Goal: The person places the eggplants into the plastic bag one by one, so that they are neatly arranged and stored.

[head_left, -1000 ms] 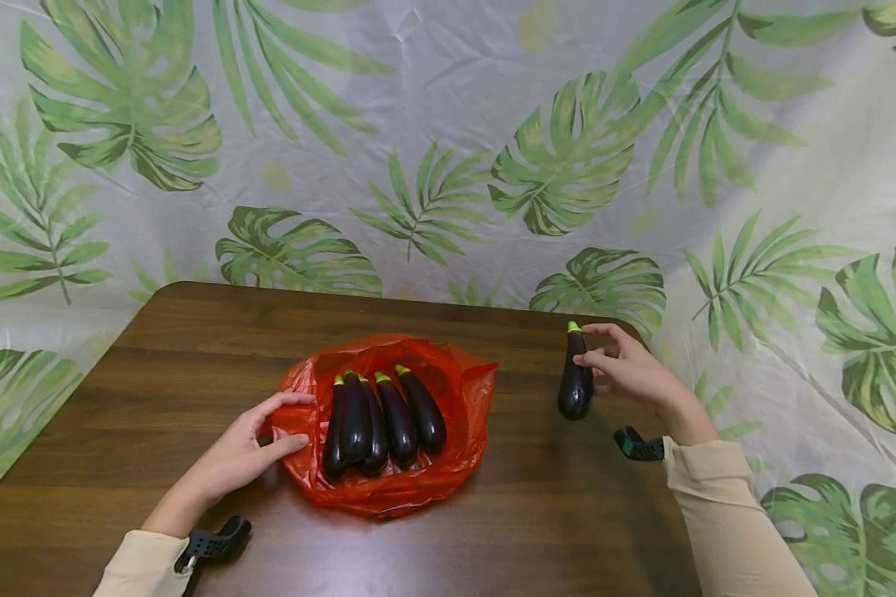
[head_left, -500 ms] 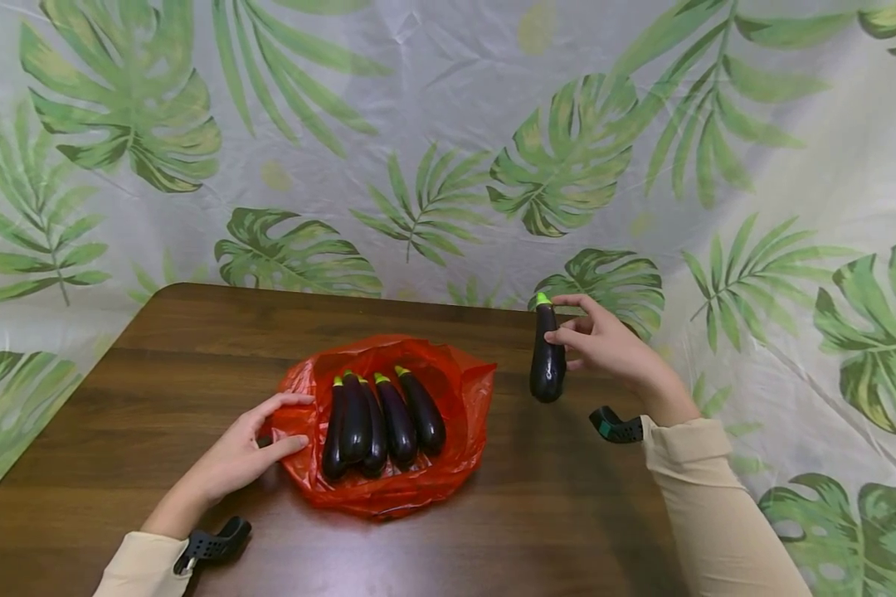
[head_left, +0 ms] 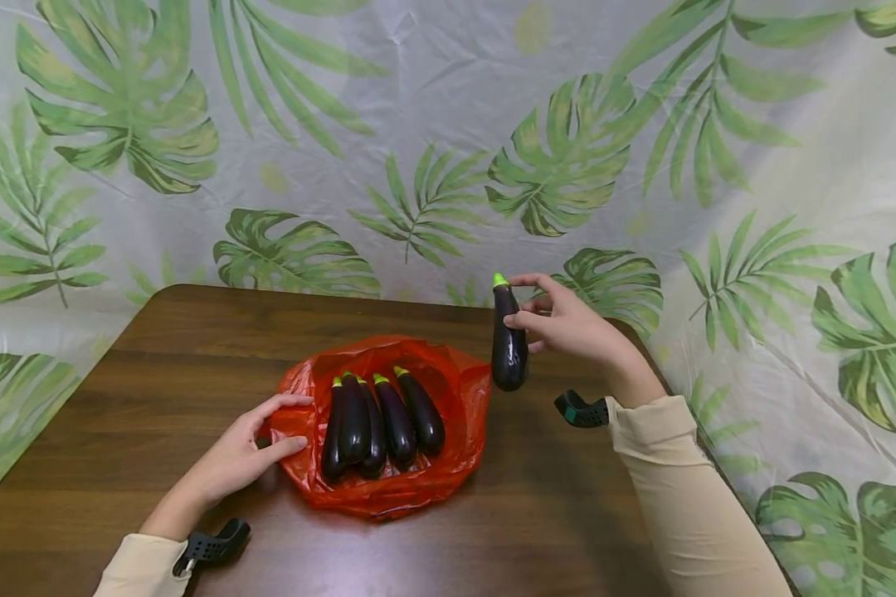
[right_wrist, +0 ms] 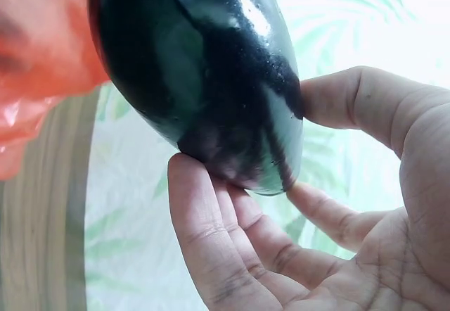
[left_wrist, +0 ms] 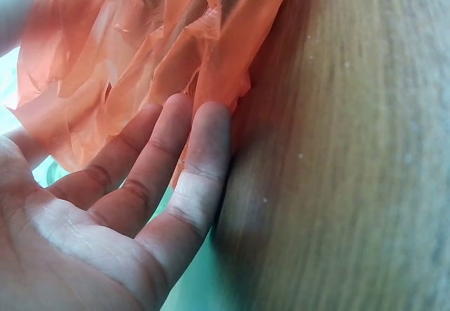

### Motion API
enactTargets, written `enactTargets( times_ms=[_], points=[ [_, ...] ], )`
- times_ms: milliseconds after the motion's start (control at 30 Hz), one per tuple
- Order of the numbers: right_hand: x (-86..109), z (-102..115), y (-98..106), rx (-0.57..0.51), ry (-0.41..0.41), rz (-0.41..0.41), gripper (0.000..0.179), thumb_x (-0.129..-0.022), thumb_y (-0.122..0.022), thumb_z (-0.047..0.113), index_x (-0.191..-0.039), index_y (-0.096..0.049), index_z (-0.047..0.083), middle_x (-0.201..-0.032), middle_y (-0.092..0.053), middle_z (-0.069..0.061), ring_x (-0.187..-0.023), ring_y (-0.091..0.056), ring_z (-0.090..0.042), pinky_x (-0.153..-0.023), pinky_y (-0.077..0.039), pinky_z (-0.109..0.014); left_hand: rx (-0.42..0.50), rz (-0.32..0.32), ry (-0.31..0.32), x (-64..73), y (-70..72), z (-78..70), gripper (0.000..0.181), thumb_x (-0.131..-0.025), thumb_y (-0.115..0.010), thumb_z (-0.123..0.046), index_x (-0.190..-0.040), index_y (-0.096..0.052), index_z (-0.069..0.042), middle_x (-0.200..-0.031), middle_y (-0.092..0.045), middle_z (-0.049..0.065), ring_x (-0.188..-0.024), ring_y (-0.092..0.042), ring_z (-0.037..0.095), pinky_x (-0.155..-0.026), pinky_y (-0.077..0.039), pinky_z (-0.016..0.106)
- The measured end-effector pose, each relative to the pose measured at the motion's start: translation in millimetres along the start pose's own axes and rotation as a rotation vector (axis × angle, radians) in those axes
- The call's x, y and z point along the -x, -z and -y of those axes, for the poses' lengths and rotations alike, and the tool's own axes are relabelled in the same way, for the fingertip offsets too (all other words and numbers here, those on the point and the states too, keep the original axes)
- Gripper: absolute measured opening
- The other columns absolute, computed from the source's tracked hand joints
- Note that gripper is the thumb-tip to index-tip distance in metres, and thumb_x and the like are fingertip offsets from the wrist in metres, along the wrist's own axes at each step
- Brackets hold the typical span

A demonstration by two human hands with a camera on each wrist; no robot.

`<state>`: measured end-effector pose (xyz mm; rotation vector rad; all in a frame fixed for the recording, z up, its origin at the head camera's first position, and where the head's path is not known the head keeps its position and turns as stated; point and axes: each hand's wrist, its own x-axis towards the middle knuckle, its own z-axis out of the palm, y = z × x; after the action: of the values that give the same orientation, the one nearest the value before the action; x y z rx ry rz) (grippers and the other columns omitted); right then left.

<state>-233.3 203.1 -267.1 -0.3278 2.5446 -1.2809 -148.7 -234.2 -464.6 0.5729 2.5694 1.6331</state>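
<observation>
My right hand (head_left: 563, 323) pinches a dark purple eggplant (head_left: 509, 340) with a bright green cap. It hangs upright above the table, just right of the red plastic bag (head_left: 469, 431). In the right wrist view the eggplant's glossy body (right_wrist: 190, 65) sits between thumb and fingertips. Several more eggplants (head_left: 384, 423) lie side by side in the wide-mouthed bag, green caps toward the back. My left hand (head_left: 231, 456) rests at the bag's left rim, thumb and forefinger spread apart. In the left wrist view its relaxed fingers (left_wrist: 209, 142) touch the crumpled bag wall (left_wrist: 162, 51).
A brown wooden table (head_left: 216, 356) carries the bag. Behind it and along the right side hangs a pale curtain (head_left: 433, 99) printed with green leaves. Each wrist wears a black band (head_left: 582, 410).
My right hand has carried the eggplant up and leftward from the table's right side to beside the bag. The left hand and bag stay in place.
</observation>
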Motion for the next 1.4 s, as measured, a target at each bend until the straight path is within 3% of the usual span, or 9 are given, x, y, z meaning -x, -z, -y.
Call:
enactTargets(
  times_ms=[267, 600, 767, 1100, 1400],
  points=[
    [-10.2, 21.2, -19.4, 0.022, 0.049, 0.035, 0.066, -0.105, -0.066, 0.023, -0.163, -0.035, 0.018, -0.138, -0.058, -0.025, -0.118, -0.069, -0.036, -0.09, -0.065, -0.046, -0.046, -0.017, 0.016, 0.0, 0.9, -0.4, 0.049, -0.102, -0.073, -0.024, -0.147, -0.059, -0.013, -0.135, -0.067, 0.019, -0.108, -0.064, 0.003, -0.09, -0.058, 0.024],
    [-23.0, 43.9, -53.5, 0.006, 0.105, 0.107, 0.065, -0.104, -0.067, 0.02, -0.161, -0.038, 0.022, -0.131, -0.062, -0.022, -0.111, -0.071, -0.034, -0.09, -0.064, -0.052, -0.041, -0.018, 0.013, 0.1, 1.3, 0.8, 0.049, -0.102, -0.073, -0.024, -0.147, -0.059, -0.013, -0.139, -0.065, 0.02, -0.112, -0.063, 0.003, -0.091, -0.058, 0.024],
    [-29.2, 48.2, -70.6, -0.029, 0.1, 0.154, 0.063, -0.104, -0.067, 0.019, -0.16, -0.038, 0.023, -0.128, -0.063, -0.02, -0.108, -0.071, -0.032, -0.088, -0.065, -0.049, -0.039, -0.013, 0.018, 0.0, 1.4, 0.7, 0.049, -0.102, -0.073, -0.024, -0.148, -0.059, -0.014, -0.139, -0.065, 0.02, -0.112, -0.064, 0.005, -0.091, -0.058, 0.024],
    [-41.9, 43.0, -98.7, 0.032, 0.083, 0.208, 0.06, -0.105, -0.068, 0.02, -0.158, -0.041, 0.02, -0.126, -0.063, -0.019, -0.101, -0.071, -0.028, -0.083, -0.065, -0.043, -0.019, -0.006, 0.017, 0.0, 0.9, -0.3, 0.05, -0.102, -0.073, -0.023, -0.148, -0.058, -0.012, -0.139, -0.065, 0.021, -0.111, -0.065, 0.003, -0.09, -0.059, 0.025],
    [-44.7, 35.1, -114.1, 0.085, 0.048, 0.254, 0.061, -0.102, -0.07, 0.02, -0.157, -0.042, 0.018, -0.121, -0.066, -0.016, -0.095, -0.071, -0.024, -0.077, -0.065, -0.036, -0.063, -0.02, 0.005, -0.1, 1.5, -0.4, 0.049, -0.102, -0.074, -0.025, -0.147, -0.06, -0.014, -0.139, -0.067, 0.016, -0.117, -0.061, 0.005, -0.094, -0.057, 0.025]
  ],
)
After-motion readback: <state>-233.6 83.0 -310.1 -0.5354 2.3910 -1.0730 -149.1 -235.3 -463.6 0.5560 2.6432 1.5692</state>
